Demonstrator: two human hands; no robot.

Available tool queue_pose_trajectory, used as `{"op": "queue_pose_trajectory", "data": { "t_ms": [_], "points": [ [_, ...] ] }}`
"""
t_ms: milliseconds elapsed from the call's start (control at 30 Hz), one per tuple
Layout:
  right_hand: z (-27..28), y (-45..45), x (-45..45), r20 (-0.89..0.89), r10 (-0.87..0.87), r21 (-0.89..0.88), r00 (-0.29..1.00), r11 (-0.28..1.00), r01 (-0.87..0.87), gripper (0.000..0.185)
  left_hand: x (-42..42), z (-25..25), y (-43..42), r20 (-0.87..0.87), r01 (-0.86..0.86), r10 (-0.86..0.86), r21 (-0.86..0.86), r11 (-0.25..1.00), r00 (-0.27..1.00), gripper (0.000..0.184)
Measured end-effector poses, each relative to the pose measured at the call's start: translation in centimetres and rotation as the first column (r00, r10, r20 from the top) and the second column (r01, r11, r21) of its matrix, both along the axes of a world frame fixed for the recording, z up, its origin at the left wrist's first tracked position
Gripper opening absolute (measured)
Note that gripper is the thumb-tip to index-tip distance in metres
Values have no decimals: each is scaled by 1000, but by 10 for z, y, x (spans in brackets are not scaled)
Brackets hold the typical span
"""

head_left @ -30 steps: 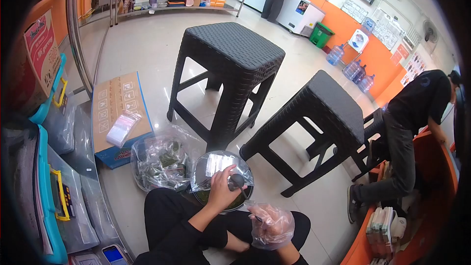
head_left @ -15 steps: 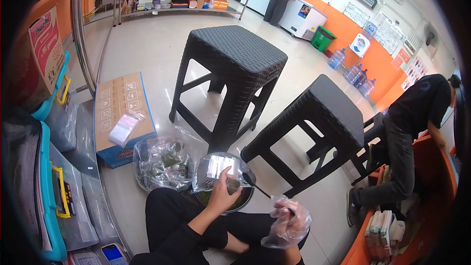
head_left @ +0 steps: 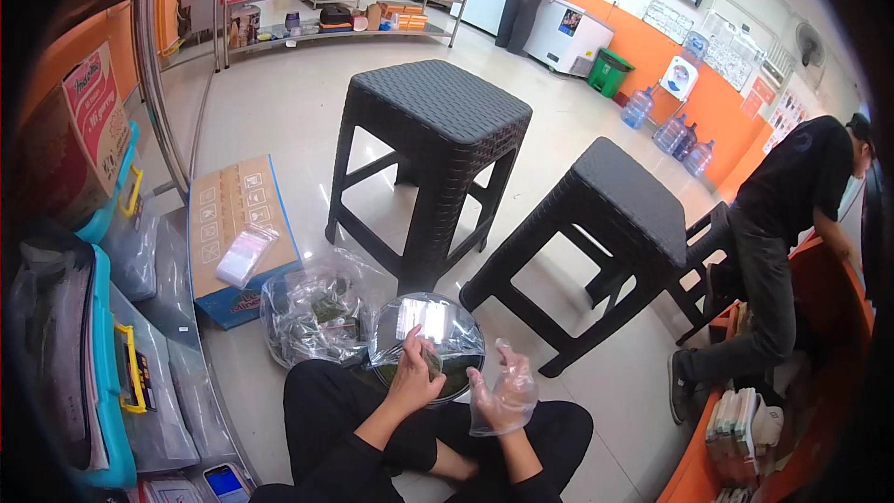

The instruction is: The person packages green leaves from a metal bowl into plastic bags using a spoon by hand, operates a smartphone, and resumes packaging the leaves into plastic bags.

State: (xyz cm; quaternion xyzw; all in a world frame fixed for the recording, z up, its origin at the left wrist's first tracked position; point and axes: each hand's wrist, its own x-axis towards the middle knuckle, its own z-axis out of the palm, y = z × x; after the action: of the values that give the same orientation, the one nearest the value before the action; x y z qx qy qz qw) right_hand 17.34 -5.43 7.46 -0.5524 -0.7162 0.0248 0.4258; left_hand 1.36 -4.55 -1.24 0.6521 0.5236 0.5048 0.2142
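- Two hands at the round bowl (head_left: 482,360) now, and the left hand (head_left: 413,382) is clearly the nearer, right over the bowl's near side, bare, fingers pointing up and away.
- Pinched in that left hand is what looks like a small clear packet (head_left: 429,360), above the near half of the bowl; fingers cover much of it, so its long axis cannot be told.
- Over to the right hand (head_left: 503,401), in a thin clear glove: just off the bowl's near right rim, fingers spread and loose, nothing seen in its grip.
- From that right hand, the bowl lies to the left and slightly beyond; being round, it offers no long axis.
- Green stuff (head_left: 456,381) shows inside the bowl's near part, between the two hands, while a shiny clear plastic sheet (head_left: 421,319) covers the bowl's far part.
- Left of the bowl, close beside it, sits a bulging clear bag (head_left: 317,315) with green inside; just beyond the bowl stands a black stool (head_left: 438,98).
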Motion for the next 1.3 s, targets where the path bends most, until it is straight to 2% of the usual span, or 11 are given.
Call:
{"op": "queue_pose_trajectory", "data": {
  "t_ms": [67, 200, 300, 567, 733, 767, 867, 967, 1067, 1200, 1300],
  "points": [
    [17, -3, -9, 82, -17, 159, 997, 987, 4, 35, 3, -7, 1, 130, 13, -10, -23, 1000, 991, 97],
    [-15, 6, -14, 85, 365, -204, 927, 917, -342, 29, 5, -22, 3, 141, 71, -65, -37, 997, 988, 96],
    [-44, 16, -16, 0, 324, -325, 946, 895, -306, 24, 9, -36, 3, 51, 27, -24, -43, 999, 998, 97],
    [-77, 22, 2, -143, 186, -172, 972, 962, -210, 10, -8, -1, -24, 27, -18, 22, -141, 990, 999, 98],
    [-81, 20, 7, -142, 201, -220, 969, 948, -229, 14, -41, 76, -99, -126, -189, 183, -38, 981, 975, 69],
    [-79, 20, 7, -86, 139, -193, 987, 969, -154, 13, -51, 88, -119, -165, -279, 266, -62, 958, 950, 54],
    [-71, 18, 4, -236, 375, -293, 896, 852, -434, 5, -87, 92, -181, -216, -483, 447, -160, 861, 868, 31],
    [-62, 14, -4, -116, 253, -30, 960, 966, -258, 5, -118, 84, -247, -317, -698, 624, -258, 668, 714, 28],
    [-88, 22, 7, -391, 340, -439, 855, 748, -498, 3, -145, 65, -313, -421, -814, 696, -292, 503, 581, 33],
    [-107, 28, 8, -243, 301, -339, 922, 864, -372, 5, -163, 40, -376, -765, -907, 489, -332, 257, 419, 56],
    [-110, 31, 10, -299, 335, -306, 893, 853, -422, 6, -163, 32, -387, -823, -927, 434, -286, 244, 368, 59]
  ]
}}
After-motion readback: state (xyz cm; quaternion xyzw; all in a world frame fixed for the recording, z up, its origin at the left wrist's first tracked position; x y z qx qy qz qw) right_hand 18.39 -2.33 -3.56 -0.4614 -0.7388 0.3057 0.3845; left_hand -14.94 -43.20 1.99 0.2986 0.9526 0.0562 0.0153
